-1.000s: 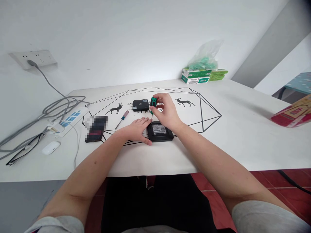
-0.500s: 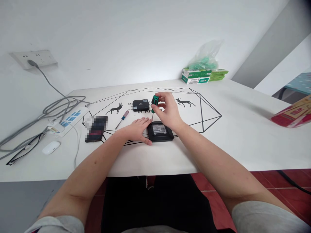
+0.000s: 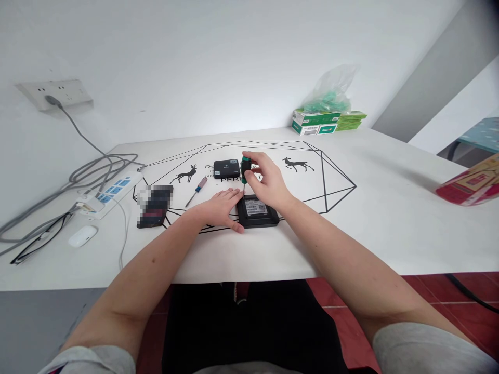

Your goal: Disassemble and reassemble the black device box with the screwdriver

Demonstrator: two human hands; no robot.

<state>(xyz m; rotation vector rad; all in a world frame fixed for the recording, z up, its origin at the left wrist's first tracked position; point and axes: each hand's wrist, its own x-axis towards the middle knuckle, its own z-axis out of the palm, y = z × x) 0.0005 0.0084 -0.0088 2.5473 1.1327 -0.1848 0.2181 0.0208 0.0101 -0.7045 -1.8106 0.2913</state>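
Observation:
A black rectangular device (image 3: 257,212) with a white label lies flat on the printed table mat. My right hand (image 3: 268,179) grips a green and black screwdriver (image 3: 246,169) held upright, its tip at the device's back left corner. Spread flat on the mat, my left hand (image 3: 223,209) touches the device's left edge with its fingertips and thumb. Behind them lies a smaller black box (image 3: 226,169). A second screwdriver (image 3: 201,184) with a red and blue handle rests to the left of that box.
On the left are a blurred dark object (image 3: 156,206), a power strip (image 3: 117,192), grey cables, glasses (image 3: 42,239) and a white case (image 3: 83,236). Green and white boxes (image 3: 315,122) under a plastic bag stand at the back; a red package (image 3: 470,184) is at the right.
The screwdriver's handle has shifted slightly left and stands more upright, and the fingers of my right hand have turned with it. My left hand has stayed in place.

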